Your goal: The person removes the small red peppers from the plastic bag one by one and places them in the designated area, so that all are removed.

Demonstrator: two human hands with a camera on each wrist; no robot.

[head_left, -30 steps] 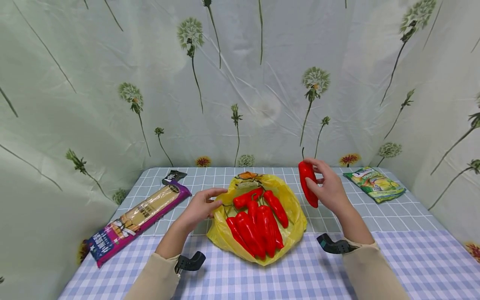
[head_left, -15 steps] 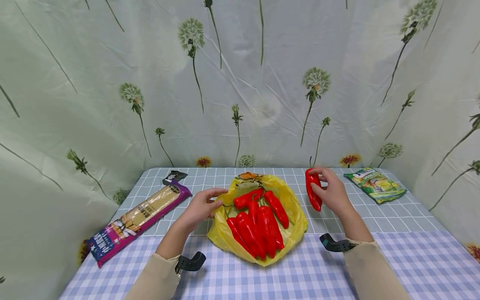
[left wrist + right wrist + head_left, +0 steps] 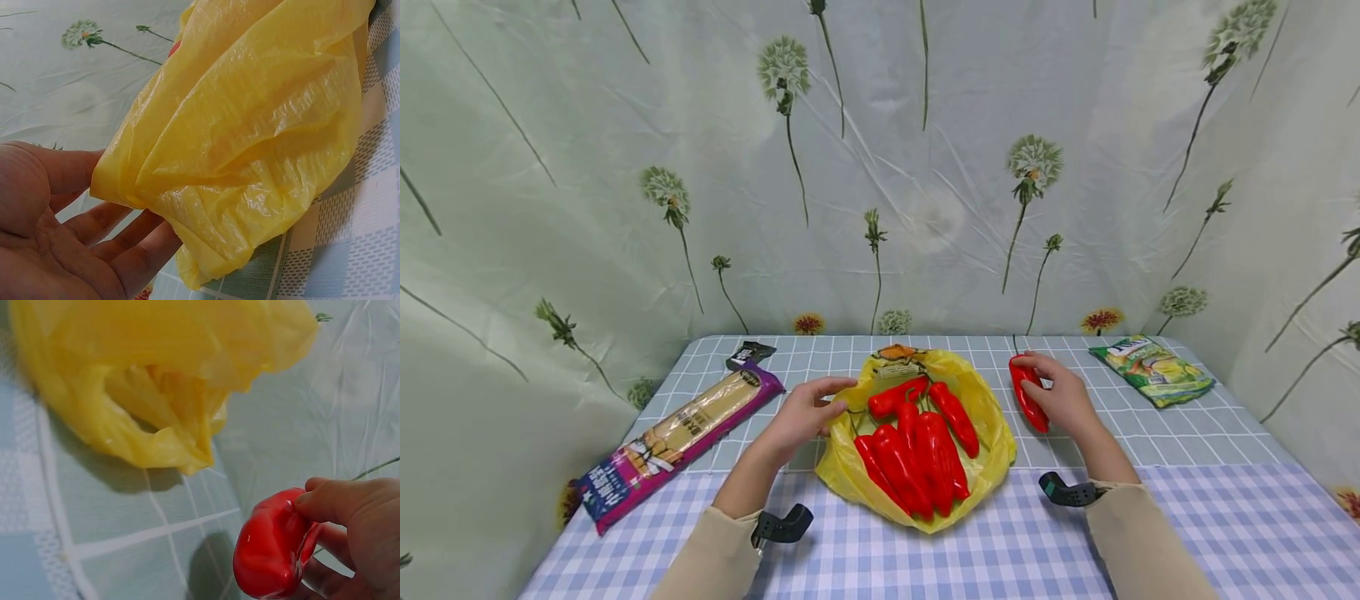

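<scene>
In the head view my right hand [image 3: 1058, 393] holds a long red pepper [image 3: 1028, 398] with a thin stem, just right of the yellow plastic bag [image 3: 996, 487]. Thumb and fingers pinch this pepper [image 3: 269, 550] from the side in the right wrist view; whether it touches the table cannot be told. The bag's mouth gapes upward and several red peppers [image 3: 898, 467] lie inside. At the bag's left rim is my left hand [image 3: 805, 412], fingers fairly straight. In the left wrist view the fingertips of that hand [image 3: 69, 237] pass behind the yellow film, hidden from sight.
A long purple-edged food packet [image 3: 681, 442] lies at the left, a small black packet [image 3: 749, 354] behind it. At the back right rests a green food bag [image 3: 1152, 369]. The checked table [image 3: 925, 575] meets a dandelion-print curtain [image 3: 925, 167] at its back.
My right hand has come down toward the table with the red pepper, shifting a little to the right. The left hand and the yellow bag have stayed put.
</scene>
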